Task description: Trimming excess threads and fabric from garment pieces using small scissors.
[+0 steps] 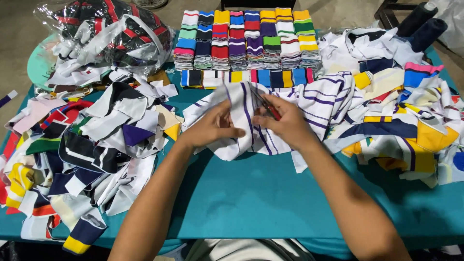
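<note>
Our forearms reach over the teal desk [270,198]; our left hand [212,128] pinches the white purple-striped cloth [309,104] at mid-desk, while our right hand [287,123] fingers clench red-handled snips [270,108] against it.

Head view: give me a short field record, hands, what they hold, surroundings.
surface: table with teal cloth
left hand: grips the white purple-striped fabric
right hand: on the same fabric, holding red-handled scissors
far edge: neat stacks of striped knit bands
left side: loose pile of mixed fabric pieces, clear bag of pieces behind it
right side: second loose pile
top right: two dark thread cones
</note>
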